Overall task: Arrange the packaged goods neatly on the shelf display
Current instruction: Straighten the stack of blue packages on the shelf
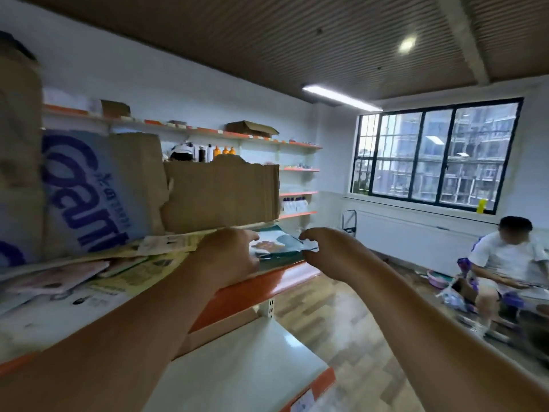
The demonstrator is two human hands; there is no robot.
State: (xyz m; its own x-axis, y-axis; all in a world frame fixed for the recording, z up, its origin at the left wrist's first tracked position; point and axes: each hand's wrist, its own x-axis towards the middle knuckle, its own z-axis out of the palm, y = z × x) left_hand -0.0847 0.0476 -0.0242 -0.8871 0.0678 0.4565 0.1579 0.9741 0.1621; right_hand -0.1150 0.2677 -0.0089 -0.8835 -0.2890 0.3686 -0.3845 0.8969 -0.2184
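Teal packet [279, 248] lies flat at the shelf [285, 278] end; yellow packets [142, 273] and pink packets [59, 278] overlap at its 9 o'clock.

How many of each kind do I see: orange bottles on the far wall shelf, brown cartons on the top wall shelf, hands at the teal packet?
orange bottles: 3
brown cartons: 2
hands, left hand and right hand, at the teal packet: 2
Total: 7

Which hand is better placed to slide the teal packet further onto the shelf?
Right, probably. The right hand pinches the teal packet at its outer corner, by the open end of the shelf, so it can push inward; the left hand lies at the inner edge, its fingers hidden.
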